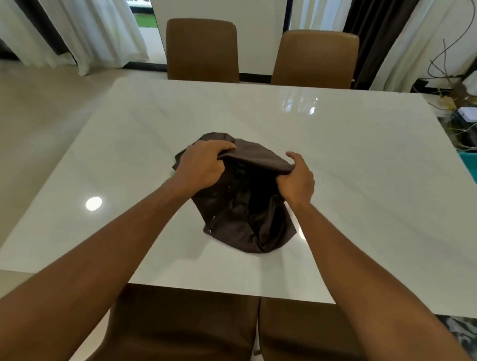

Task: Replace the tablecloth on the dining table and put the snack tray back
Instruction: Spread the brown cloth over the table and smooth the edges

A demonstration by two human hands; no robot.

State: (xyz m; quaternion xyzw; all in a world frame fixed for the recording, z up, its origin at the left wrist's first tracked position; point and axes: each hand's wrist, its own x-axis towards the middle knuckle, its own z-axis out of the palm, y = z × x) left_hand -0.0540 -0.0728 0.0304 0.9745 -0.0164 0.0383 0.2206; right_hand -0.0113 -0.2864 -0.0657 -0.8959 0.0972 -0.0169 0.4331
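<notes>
A person's two bare forearms reach forward over a glossy white dining table (344, 164), seen from above. Near the middle of the table, toward the person's side, lies a bundled dark brown tablecloth (243, 214), crumpled and partly folded, resting on the bare tabletop. The left hand (202, 167) is closed over the cloth's upper left edge, fingers curled into the fabric. The right hand (297, 178) pinches the upper right edge of the same fold, thumb raised and the other fingers tucked under the cloth. Between the two hands a band of fabric is pulled fairly taut. Two tan chairs (202, 49) stand at the far side of the table, and two more chair backs (183, 330) sit just below the near edge. White curtains (82, 23) hang behind, at left.
</notes>
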